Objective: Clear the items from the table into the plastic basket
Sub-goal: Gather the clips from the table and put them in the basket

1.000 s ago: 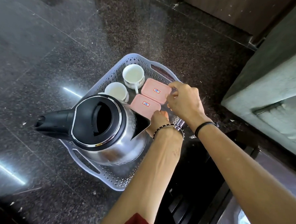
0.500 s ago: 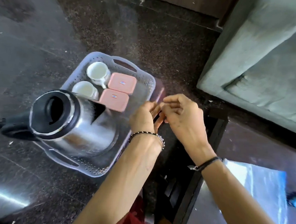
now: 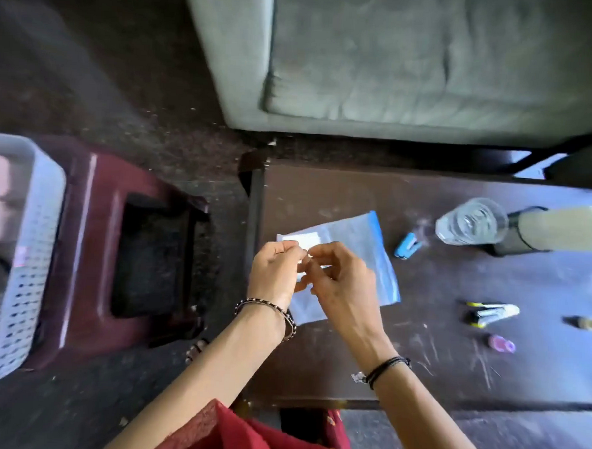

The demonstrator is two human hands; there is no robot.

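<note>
The table is dark brown, scratched pale. On it, under my hands, lies a clear bag with a blue strip and a white patch. Right of the bag sit a small blue stapler and a pink thing. Left of the table is a maroon stool, then the pale grey basket, dotted with holes. My clothing is red.

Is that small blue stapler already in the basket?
No, the blue stapler lies on the table, far from the plastic basket at left.
</note>
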